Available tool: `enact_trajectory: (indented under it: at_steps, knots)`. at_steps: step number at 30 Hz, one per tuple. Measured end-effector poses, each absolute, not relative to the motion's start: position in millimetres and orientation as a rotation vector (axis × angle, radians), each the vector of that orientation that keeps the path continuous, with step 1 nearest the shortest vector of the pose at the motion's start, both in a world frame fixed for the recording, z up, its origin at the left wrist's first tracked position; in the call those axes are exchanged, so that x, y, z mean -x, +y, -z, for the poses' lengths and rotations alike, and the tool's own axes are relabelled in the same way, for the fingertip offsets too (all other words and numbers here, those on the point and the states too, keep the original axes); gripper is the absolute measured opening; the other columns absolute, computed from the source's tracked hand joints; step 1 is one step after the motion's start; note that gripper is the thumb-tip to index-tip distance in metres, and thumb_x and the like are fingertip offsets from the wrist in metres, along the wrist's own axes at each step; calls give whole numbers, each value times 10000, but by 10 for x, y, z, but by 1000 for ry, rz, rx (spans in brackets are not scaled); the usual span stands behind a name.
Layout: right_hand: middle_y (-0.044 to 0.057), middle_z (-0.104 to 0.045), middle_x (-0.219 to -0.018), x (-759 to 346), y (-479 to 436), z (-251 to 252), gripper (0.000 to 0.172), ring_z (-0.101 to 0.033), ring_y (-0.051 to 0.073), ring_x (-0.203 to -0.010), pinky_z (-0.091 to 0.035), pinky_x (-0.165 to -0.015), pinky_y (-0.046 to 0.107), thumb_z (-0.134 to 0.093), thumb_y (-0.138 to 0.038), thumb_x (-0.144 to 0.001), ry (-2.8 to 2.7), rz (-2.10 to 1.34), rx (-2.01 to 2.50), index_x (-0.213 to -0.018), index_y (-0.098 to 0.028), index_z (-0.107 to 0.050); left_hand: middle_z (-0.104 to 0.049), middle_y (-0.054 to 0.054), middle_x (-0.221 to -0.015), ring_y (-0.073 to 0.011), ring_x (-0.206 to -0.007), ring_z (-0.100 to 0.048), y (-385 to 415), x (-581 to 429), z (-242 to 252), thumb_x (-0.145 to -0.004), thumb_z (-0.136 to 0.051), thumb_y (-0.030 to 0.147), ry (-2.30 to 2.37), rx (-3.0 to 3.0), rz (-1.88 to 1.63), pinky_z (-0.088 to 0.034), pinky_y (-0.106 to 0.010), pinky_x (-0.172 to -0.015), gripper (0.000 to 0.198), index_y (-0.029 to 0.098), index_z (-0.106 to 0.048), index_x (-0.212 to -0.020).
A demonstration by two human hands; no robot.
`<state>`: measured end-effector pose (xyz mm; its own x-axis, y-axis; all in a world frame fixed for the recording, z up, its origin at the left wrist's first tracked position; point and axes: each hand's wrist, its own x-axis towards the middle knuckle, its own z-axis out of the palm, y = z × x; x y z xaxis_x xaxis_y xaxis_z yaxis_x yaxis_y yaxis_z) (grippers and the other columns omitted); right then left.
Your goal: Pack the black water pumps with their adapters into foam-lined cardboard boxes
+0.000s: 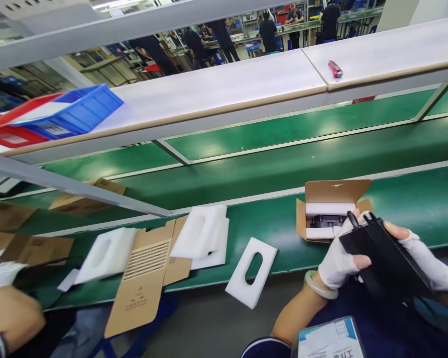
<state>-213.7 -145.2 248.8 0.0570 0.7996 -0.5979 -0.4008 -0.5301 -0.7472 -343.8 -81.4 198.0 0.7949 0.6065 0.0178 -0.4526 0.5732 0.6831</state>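
Observation:
Both my hands wear white fingerless gloves and hold a black box-shaped device (pixel 390 261) low at the right. My left hand (pixel 338 263) grips its near left end, with a pale green bangle on that wrist. My right hand (pixel 423 258) wraps over its right side. Just beyond them, on the green conveyor belt (pixel 283 174), stands an open cardboard box (pixel 330 209) with white foam pieces and a black part inside.
White foam inserts (pixel 252 271) (pixel 203 236) (pixel 106 253) and a flat cardboard sheet (pixel 149 278) lie along the belt's near edge. Another person's arm (pixel 11 313) is at the lower left. Blue and red bins (pixel 65 114) and a red cutter (pixel 335 69) sit on the white shelf.

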Motion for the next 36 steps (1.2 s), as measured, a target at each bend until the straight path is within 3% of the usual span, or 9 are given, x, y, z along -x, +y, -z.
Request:
enact_trajectory:
  at_steps: [5,9,12,15,17,21,28,32,36]
  knots:
    - [42,-673,-687,2344,-1445,-2454,500,-638,240,-721,-550,-791,385,-458,-632,-880,-1333,-1228,1667,-676,-220,-657,-546,-137,-1387,-364,-1362,-406,-844,3600,-1822,-611,-786,522,225,-620,-765,-296,-520,-1160,875,202,-479,-1365]
    - [81,-711,-983,2365,-1579,-2215,333,-666,248,-882,-554,-794,356,-510,-505,-909,-1444,-751,1710,-1020,-243,-682,-646,-144,-1238,-377,-1241,-529,-1007,3708,-1696,-579,-797,558,325,-580,-813,-392,-510,-1085,847,168,-555,-1291]
    - [152,-631,-1189,2340,-1590,-1986,654,-617,299,-1086,-514,-945,403,-611,-642,-795,-1395,-443,1615,-1257,-183,-547,-691,-102,-1140,-334,-1158,-594,-1010,3743,-1658,-608,-792,534,410,-470,-936,-428,-481,-1054,735,196,-601,-1233]
    - [201,-510,-1375,2404,-1476,-1817,983,-495,350,-1270,-439,-1052,480,-504,-817,-726,-1499,-732,1513,-1439,-152,-373,-703,-76,-1106,-288,-1098,-631,-831,3700,-1705,-716,-693,576,526,-270,-972,-467,-441,-1022,571,219,-648,-1159]
    - [186,-567,-1316,2479,-1351,-1776,873,-541,327,-1220,-469,-1019,472,-472,-762,-800,-1427,-977,1501,-1427,-159,-401,-708,-93,-1087,-286,-1061,-647,-683,3613,-1752,-743,-639,623,585,-191,-959,-500,-428,-979,560,196,-677,-1103]
    - [117,-700,-937,2505,-1109,-1837,604,-655,274,-906,-559,-804,391,-567,-614,-827,-1132,-1084,1652,-1194,-135,-603,-680,-80,-1172,-270,-1147,-611,-518,3372,-1753,-745,-671,587,667,-280,-1164,-479,-407,-1008,575,216,-627,-1182]
    - [51,-667,-722,2197,-898,-1603,548,-543,153,-523,-449,-496,278,-552,-587,-808,-976,-1115,1916,-1073,-113,-626,-604,-113,-1285,-259,-1243,-537,-326,3600,-1184,-820,-616,520,988,-984,-1108,-387,-412,-1100,510,192,-583,-1209]
    - [94,-708,-817,2068,-613,-1314,478,-648,210,-694,-474,-633,297,-478,-544,-863,-1074,-989,2306,-1038,-137,-657,-508,-182,-1386,-321,-1313,-447,-17,3940,-627,-744,-700,425,1641,-1571,-842,-347,-455,-1109,675,139,-487,-1316]
    - [166,-723,-955,2131,-265,-1117,514,-675,297,-909,-483,-756,343,-448,-555,-879,-1326,-947,2564,-1032,-123,-680,-696,-137,-1124,-268,-1037,-650,188,3965,-289,-876,-525,340,1633,-1660,-289,-492,-335,-849,329,181,-632,-1143]
